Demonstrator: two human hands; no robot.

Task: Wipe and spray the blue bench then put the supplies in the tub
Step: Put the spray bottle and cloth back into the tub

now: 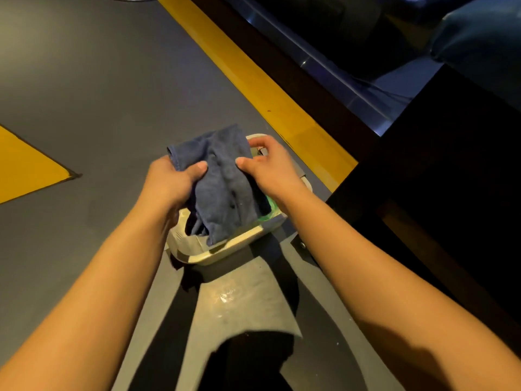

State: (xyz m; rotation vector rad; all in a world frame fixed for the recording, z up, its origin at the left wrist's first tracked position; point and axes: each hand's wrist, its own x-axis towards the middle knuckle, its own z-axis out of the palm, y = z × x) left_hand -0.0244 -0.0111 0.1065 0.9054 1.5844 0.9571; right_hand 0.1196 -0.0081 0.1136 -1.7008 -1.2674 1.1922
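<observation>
blue cloth held over the tub

the biggest thing here is the dark grey floor (pixel 84 80). it fills most of the view. a wide yellow stripe (pixel 253 77) runs across it from the top down to the right, and a yellow corner shape (pixel 25 165) sits at the left side.

next is the blue table (pixel 380 80) at the top right. it looks shiny and dark, with a puffy blue cushion (pixel 485 32) at its far right end. a big dark block (pixel 451 165) stands in front of it, but it is too dark to tell what it is.

two bare arms reach out from the bottom of the view. their shadows fall on the floor below them.

the pale tub (pixel 225 249) sits on the floor, close to the yellow stripe and near the dark block. something green (pixel 267 213) peeks out inside it, mostly hidden.

the blue cloth (pixel 222 184) hangs just above the tub. its lower end dips down inside the tub walls.

the left hand (pixel 172 182) has its grip closed tight on the left side of the cloth, thumb on top. the right hand (pixel 267 165) pinches the right edge of the cloth with thumb and fingers.
</observation>
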